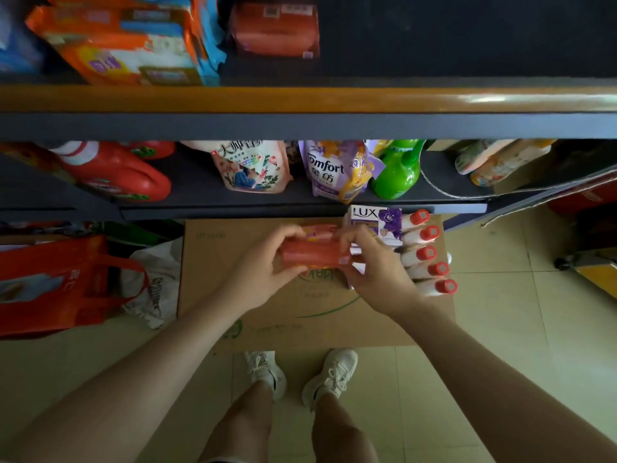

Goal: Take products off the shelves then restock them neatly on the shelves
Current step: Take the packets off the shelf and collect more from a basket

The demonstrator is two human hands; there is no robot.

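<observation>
Both of my hands hold a red wrapped pack point(314, 252) above a flat cardboard box point(267, 315) on the floor. My left hand point(263, 269) grips its left end, and my right hand point(377, 269) grips its right end. Beside my right hand, on the box, lie white and purple LUX boxes point(374, 218) and a row of several white bottles with red caps point(429, 253). A similar red pack point(275, 31) lies on the upper shelf point(367, 98).
The lower shelf point(267, 200) carries red detergent jugs point(120, 175), a floral refill pouch point(250, 165), a purple Comfort pouch point(334, 168) and a green bottle point(399, 172). Orange and blue packs point(127, 45) fill the upper shelf's left. A red bag point(56, 282) stands on the floor at left.
</observation>
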